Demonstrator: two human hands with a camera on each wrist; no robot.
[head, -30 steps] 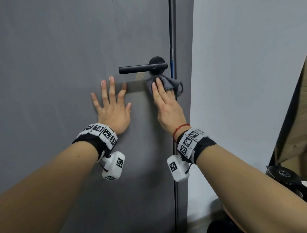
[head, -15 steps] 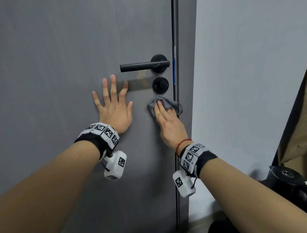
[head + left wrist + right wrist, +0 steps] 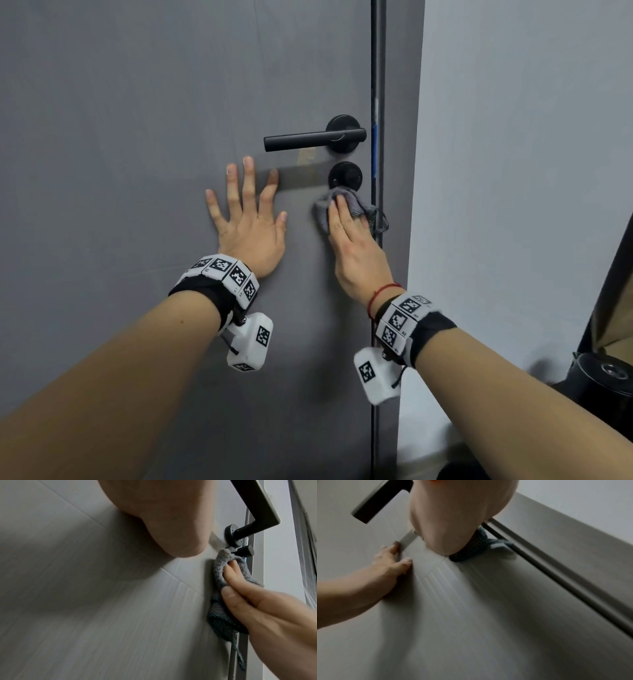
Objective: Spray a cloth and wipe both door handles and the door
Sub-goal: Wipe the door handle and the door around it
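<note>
A grey door (image 3: 137, 137) carries a black lever handle (image 3: 308, 140) and a round black lock knob (image 3: 345, 176) below it. My right hand (image 3: 349, 240) presses a grey cloth (image 3: 323, 209) flat against the door just under the knob, close to the door's edge. The fingers lie straight on the cloth, whose top touches the knob. In the left wrist view the cloth (image 3: 221, 620) folds around those fingers (image 3: 231, 569). My left hand (image 3: 251, 222) rests flat on the door with fingers spread, left of the cloth and below the handle.
The dark door edge and frame (image 3: 376, 308) run vertically just right of the cloth. A pale wall (image 3: 513, 171) lies beyond. A black round object (image 3: 603, 377) stands low at the right, beside a brown panel at the frame's edge.
My right hand slid the cloth down from the lock knob to below it, then back up a little to the knob's lower rim. The left hand stayed in place.
</note>
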